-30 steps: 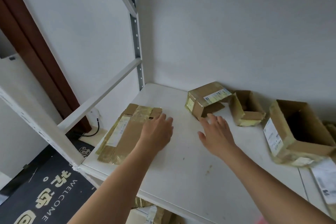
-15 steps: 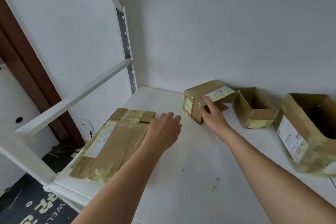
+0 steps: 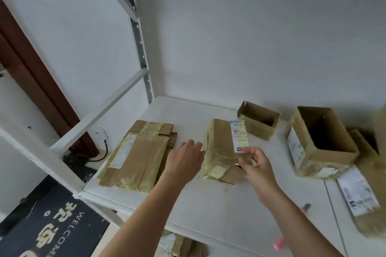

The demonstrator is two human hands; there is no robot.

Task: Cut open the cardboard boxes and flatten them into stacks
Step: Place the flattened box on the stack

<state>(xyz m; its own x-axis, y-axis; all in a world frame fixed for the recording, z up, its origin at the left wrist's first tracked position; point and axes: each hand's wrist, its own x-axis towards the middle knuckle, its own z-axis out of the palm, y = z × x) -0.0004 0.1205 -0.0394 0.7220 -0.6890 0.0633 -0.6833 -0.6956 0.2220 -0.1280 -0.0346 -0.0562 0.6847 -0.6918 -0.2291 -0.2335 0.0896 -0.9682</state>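
Where boxes lie, white shelf [image 3: 219, 204]

A taped brown box [image 3: 224, 148] with a white label is tilted up off the white shelf [image 3: 208, 204], one flap hanging loose at its near end. To its left lies a stack of flattened boxes [image 3: 139, 155], glossy with yellowish tape. Behind it sits a small open box [image 3: 258, 120], on its side, and further right a larger open box [image 3: 321, 142] (label on its left wall), mouth facing up.
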